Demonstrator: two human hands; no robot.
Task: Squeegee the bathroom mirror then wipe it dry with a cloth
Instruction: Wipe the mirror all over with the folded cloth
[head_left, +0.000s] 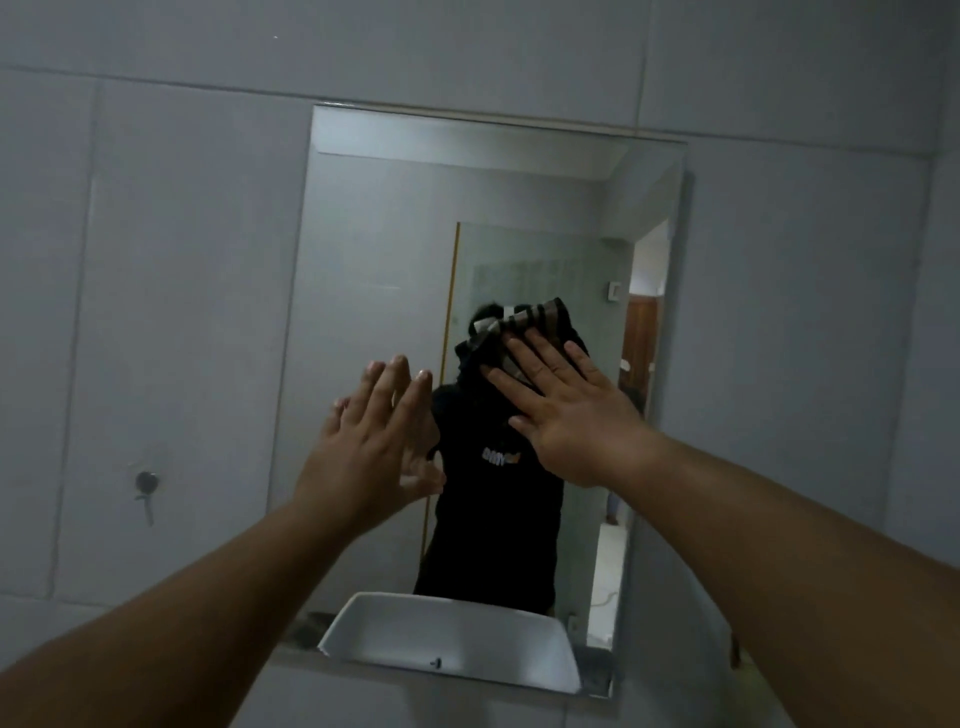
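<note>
A frameless rectangular mirror (374, 249) hangs on the grey tiled wall. My right hand (566, 410) lies flat, fingers spread, pressing a dark striped cloth (524, 325) against the glass near the mirror's middle. Most of the cloth is hidden under the palm. My left hand (363, 441) is raised with fingers straight and apart, its fingertips at or very near the glass left of the cloth, holding nothing. No squeegee shows in view. The mirror reflects a person in a black shirt, a glass shower panel and a doorway.
A white basin (452, 634) appears in the mirror's lower part. A small metal hook (146, 488) sticks out of the wall tiles at the left. Grey tiles (805, 312) surround the mirror on all sides.
</note>
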